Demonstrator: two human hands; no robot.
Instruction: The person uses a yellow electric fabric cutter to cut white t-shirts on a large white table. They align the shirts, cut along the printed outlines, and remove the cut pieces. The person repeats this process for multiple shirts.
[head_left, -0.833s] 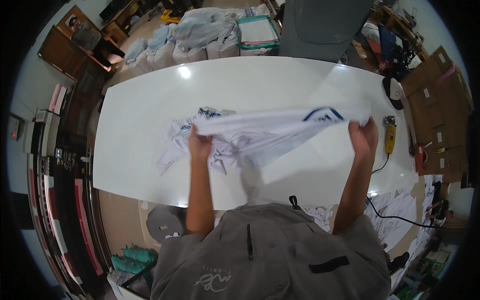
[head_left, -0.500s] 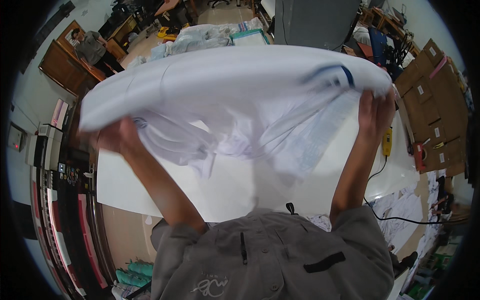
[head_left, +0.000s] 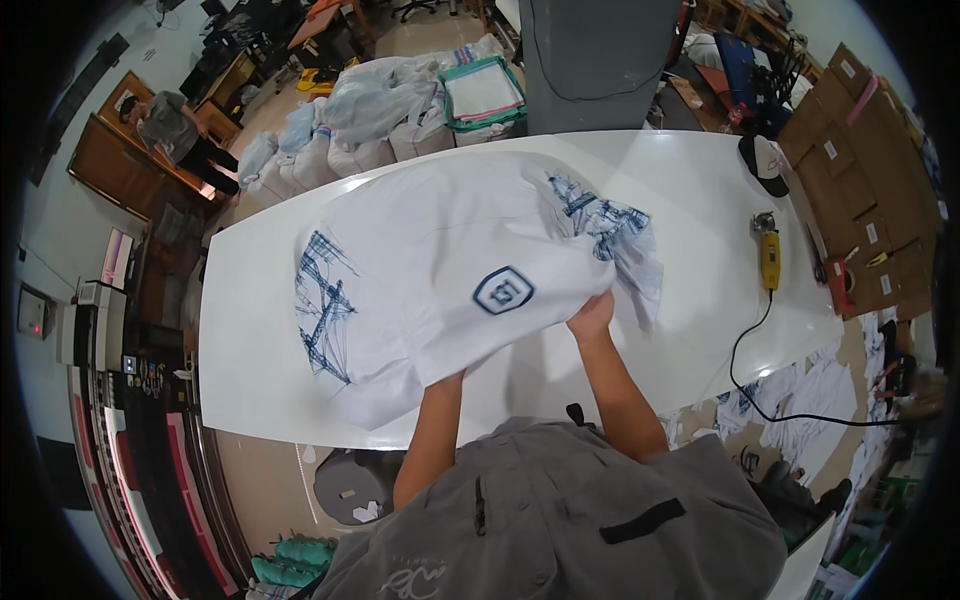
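A white garment (head_left: 420, 240), printed with blue line drawings at both sides and a shield emblem, lies spread and wrinkled on the white table (head_left: 245, 330). My right hand (head_left: 590, 315) grips the garment's near edge at the right, fingertips under the cloth. My left hand (head_left: 446, 381) reaches beneath the lower edge left of centre, so its fingers are hidden. The cloth on the right is bunched into folds.
A yellow corded cutter (head_left: 769, 260) and a cap (head_left: 764, 163) sit on the right, beside cardboard (head_left: 835, 140). Wrapped bundles (head_left: 365, 110) and a grey cabinet (head_left: 590, 70) stand beyond the table. A person (head_left: 170, 135) stands at the far left.
The garment was stretched, then raised in the air between both hands; now it has come down spread on the table. Both hands have moved inward and toward me, under its near edge.
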